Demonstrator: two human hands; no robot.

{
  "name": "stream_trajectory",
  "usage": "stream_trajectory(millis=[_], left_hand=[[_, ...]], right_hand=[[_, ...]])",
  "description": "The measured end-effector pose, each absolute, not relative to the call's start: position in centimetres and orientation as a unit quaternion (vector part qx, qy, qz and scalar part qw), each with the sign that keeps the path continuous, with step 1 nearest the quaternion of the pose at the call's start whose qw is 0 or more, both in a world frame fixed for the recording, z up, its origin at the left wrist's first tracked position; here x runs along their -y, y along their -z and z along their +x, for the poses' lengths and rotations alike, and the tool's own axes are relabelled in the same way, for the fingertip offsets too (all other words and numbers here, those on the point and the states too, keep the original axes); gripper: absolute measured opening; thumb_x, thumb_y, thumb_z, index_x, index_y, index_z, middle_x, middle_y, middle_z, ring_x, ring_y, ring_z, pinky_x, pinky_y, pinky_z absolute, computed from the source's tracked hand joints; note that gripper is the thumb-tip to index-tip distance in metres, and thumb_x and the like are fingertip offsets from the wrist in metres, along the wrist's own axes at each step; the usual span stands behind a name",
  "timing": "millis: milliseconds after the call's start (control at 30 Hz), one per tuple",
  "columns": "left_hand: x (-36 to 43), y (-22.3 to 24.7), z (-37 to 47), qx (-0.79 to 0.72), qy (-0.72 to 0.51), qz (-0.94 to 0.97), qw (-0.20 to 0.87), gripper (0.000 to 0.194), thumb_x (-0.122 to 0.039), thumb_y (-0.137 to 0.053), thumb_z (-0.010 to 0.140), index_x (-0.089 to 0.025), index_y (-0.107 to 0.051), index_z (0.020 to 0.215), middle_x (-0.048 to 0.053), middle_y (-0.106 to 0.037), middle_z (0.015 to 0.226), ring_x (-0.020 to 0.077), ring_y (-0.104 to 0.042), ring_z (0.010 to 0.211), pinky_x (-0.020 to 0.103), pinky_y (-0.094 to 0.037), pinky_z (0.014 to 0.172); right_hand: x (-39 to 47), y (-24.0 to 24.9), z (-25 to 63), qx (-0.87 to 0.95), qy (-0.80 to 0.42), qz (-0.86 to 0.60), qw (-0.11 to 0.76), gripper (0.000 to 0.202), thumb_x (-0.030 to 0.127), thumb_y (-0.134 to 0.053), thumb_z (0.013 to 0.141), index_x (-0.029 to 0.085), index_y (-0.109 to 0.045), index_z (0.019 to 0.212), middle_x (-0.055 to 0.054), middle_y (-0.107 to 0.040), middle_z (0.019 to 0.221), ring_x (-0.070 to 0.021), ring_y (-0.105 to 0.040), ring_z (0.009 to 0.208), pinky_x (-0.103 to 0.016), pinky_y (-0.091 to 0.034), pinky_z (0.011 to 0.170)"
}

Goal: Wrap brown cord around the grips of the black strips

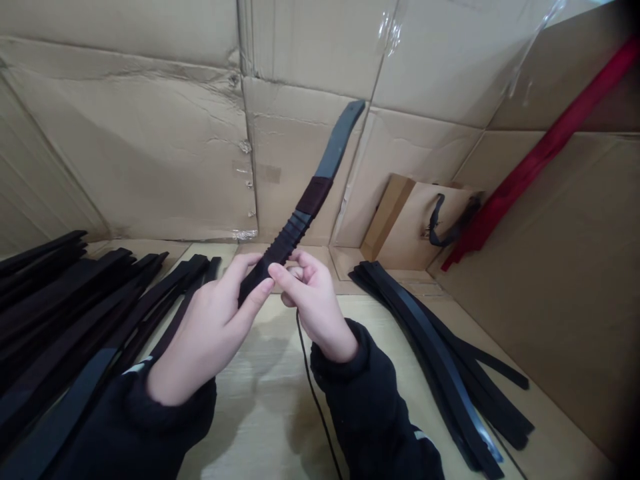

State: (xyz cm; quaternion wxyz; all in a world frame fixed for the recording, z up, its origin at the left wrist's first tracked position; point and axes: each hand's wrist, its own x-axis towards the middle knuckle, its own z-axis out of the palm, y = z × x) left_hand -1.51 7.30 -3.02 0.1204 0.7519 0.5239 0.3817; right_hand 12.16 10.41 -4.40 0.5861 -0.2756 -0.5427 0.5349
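A long, slightly curved dark strip (314,195) is held up at a slant, its grey tip pointing away to the upper right. Black cord is wound in spaced turns around its middle, just below a dark maroon band. My left hand (215,320) is closed around the strip's lower part, thumb on top. My right hand (313,293) is closed beside the wound section, thumb and fingers pinching the black cord (311,380). From there the loose cord hangs down past my right sleeve. The strip's lower end is hidden by my left hand.
Many similar dark strips (100,280) lie piled on the left. Several more strips (425,333) lie on the right of the pale table. A brown paper bag (415,217) with black handles leans at the back right, near a red cloth strip (545,157). Cardboard walls (165,147) enclose the place.
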Motion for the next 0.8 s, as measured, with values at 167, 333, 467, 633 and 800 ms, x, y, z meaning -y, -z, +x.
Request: stream_trajectory(millis=[167, 333, 467, 633, 800], left_hand=[[-6.8, 3.0, -1.2, -0.458, -0.422, 0.734, 0.271, 0.021, -0.043, -0.047, 0.091, -0.025, -0.044, 0.101, 0.001, -0.065, 0.095, 0.0178, -0.063, 0.084, 0.03, -0.047, 0.074], [-6.3, 2.9, -1.2, -0.418, -0.416, 0.737, 0.331, 0.019, -0.041, -0.047, 0.092, -0.027, -0.042, 0.104, -0.001, -0.062, 0.093, 0.0164, -0.059, 0.085, 0.03, -0.046, 0.076], [-5.7, 2.7, -1.2, -0.443, -0.372, 0.755, 0.309, 0.019, -0.043, -0.044, 0.092, -0.028, -0.04, 0.103, -0.005, -0.052, 0.072, 0.015, -0.054, 0.071, 0.029, -0.043, 0.07], [-4.8, 2.0, -0.9, -0.452, -0.306, 0.794, 0.269, 0.021, -0.046, -0.041, 0.092, -0.028, -0.038, 0.104, -0.007, -0.043, 0.066, 0.0118, -0.044, 0.056, 0.024, -0.035, 0.051], [-4.3, 1.6, -1.1, -0.456, -0.287, 0.801, 0.262, 0.023, -0.047, -0.039, 0.092, -0.028, -0.037, 0.106, -0.004, -0.053, 0.074, 0.0147, -0.055, 0.068, 0.025, -0.039, 0.055]], right_hand=[[-10.4, 4.2, 13.2, 0.543, -0.618, -0.21, 0.529, 0.031, 0.035, -0.073, 0.069, 0.019, -0.063, 0.094, 0.011, -0.032, 0.051, -0.0046, -0.015, 0.045, -0.02, -0.015, 0.04], [-10.2, 3.9, 13.9, 0.547, -0.633, -0.161, 0.524, 0.023, 0.027, -0.077, 0.067, 0.019, -0.069, 0.087, 0.006, -0.048, 0.06, -0.0043, -0.02, 0.047, -0.02, -0.016, 0.041], [-10.0, 3.5, 15.1, 0.539, -0.607, -0.149, 0.565, 0.02, 0.026, -0.078, 0.066, 0.021, -0.071, 0.083, 0.01, -0.029, 0.052, -0.0046, -0.022, 0.046, -0.02, -0.019, 0.043], [-9.7, 2.8, 17.2, 0.527, -0.57, -0.15, 0.613, 0.021, 0.035, -0.078, 0.065, 0.023, -0.072, 0.082, 0.01, -0.026, 0.049, -0.0047, -0.02, 0.045, -0.021, -0.017, 0.042], [-9.3, 2.4, 17.9, 0.538, -0.56, -0.157, 0.61, 0.024, 0.038, -0.079, 0.063, 0.023, -0.072, 0.08, 0.009, -0.027, 0.05, -0.0049, -0.022, 0.045, -0.021, -0.016, 0.041]])
